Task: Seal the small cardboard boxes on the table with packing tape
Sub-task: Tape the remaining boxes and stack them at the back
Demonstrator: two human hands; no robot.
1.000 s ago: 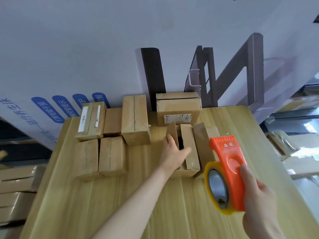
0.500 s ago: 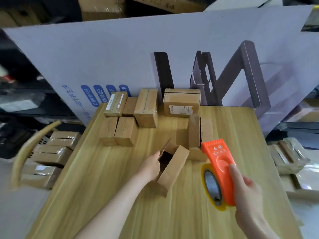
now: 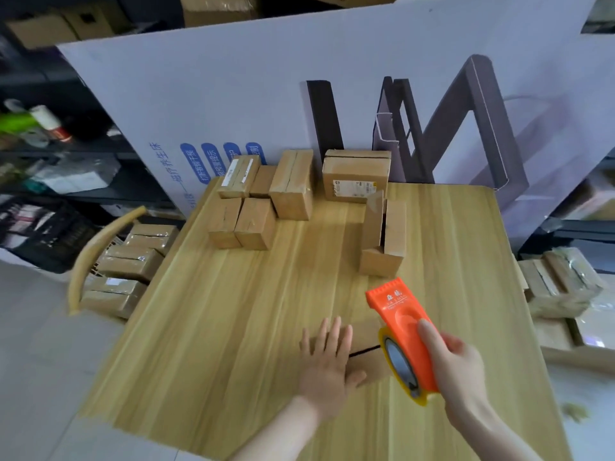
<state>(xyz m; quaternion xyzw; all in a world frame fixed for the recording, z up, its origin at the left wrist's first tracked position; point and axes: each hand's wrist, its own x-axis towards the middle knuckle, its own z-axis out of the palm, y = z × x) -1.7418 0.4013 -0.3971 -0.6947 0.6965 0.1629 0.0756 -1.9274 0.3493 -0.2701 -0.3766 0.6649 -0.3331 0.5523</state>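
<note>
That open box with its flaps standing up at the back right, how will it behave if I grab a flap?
The open box probably feels light, being small thin cardboard. Its upright flaps look bendy, so one would likely fold rather than lift it. Sitting flat on the table, it seems unlikely to tip.

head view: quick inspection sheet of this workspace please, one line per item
surface: wooden table, light grain, carrying only boxes
job's things: small box at the near edge, flaps down, seam untaped; open box mid-right, flaps up; cluster of closed boxes at back left; labelled box at the back; orange tape dispenser over the small box
clutter: nothing seen
hands: left hand lies flat on the small box, fingers straight; right hand grips the tape dispenser
cables: nothing seen
surroundings: printed board behind the table; taped box stacks on the floor at left, more at right; dark shelves at left
</note>
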